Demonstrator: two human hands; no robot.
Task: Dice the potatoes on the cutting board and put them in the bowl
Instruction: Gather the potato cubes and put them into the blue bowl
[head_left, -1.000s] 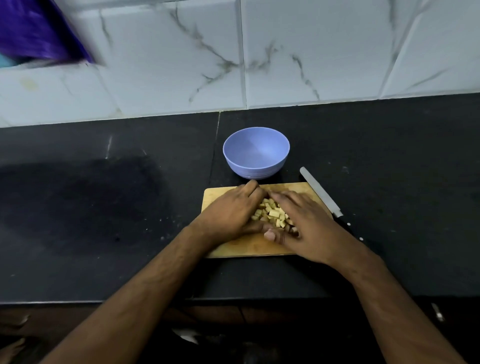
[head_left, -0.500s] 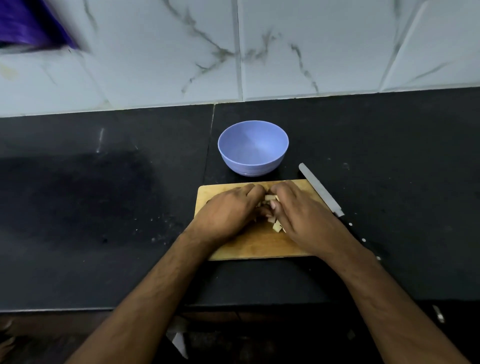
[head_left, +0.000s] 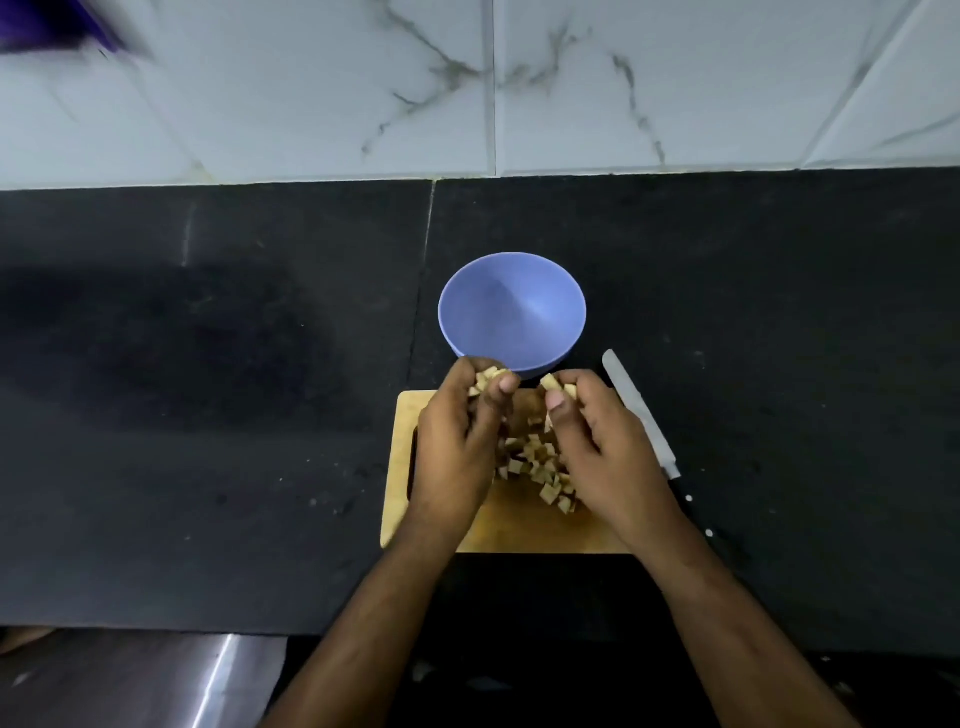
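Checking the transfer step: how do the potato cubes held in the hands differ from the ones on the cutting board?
The held cubes are few, pinched by the left hand and right hand near the bowl. The loose cubes are many, scattered on the cutting board. Both are small, pale dice.

Cutting board (head_left: 441, 530) sits on the countertop (head_left: 208, 441) in front of me, bowl (head_left: 511, 312) just behind its far edge. Knife (head_left: 641, 415) lies along the board's right side. Potato dice (head_left: 537, 465) piled on the board between my left hand (head_left: 457, 452) and right hand (head_left: 608, 457).
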